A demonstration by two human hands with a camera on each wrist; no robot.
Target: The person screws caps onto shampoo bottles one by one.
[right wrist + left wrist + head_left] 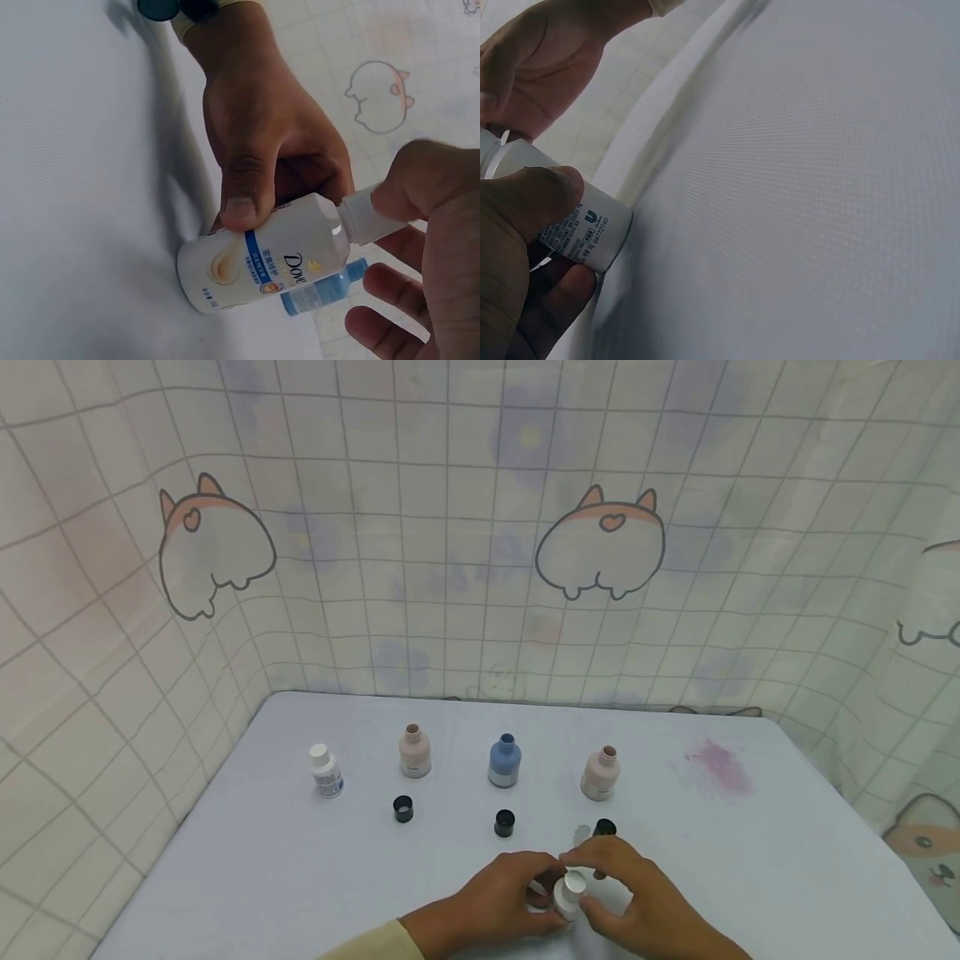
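Note:
Close to the table's near side is a small white Dove lotion bottle (566, 903), its base on the white surface. My left hand (510, 893) grips the bottle's body, thumb across its side in the left wrist view. My right hand (645, 893) pinches the white cap (367, 217) at the bottle's top. The cap sits on the neck; how tightly it is screwed cannot be told. The printed label (277, 266) shows in the right wrist view. Just beyond my right fingertips lies a black cap (604, 827), beside a small grey patch (582, 835).
Farther back stand an uncapped pinkish bottle (415, 756), an uncapped blue bottle (505, 764) and another uncapped pinkish bottle (601, 777). A capped white bottle (326, 772) is at the left. Black caps (402, 809) lie before them. A pink stain (720, 767) marks the right side.

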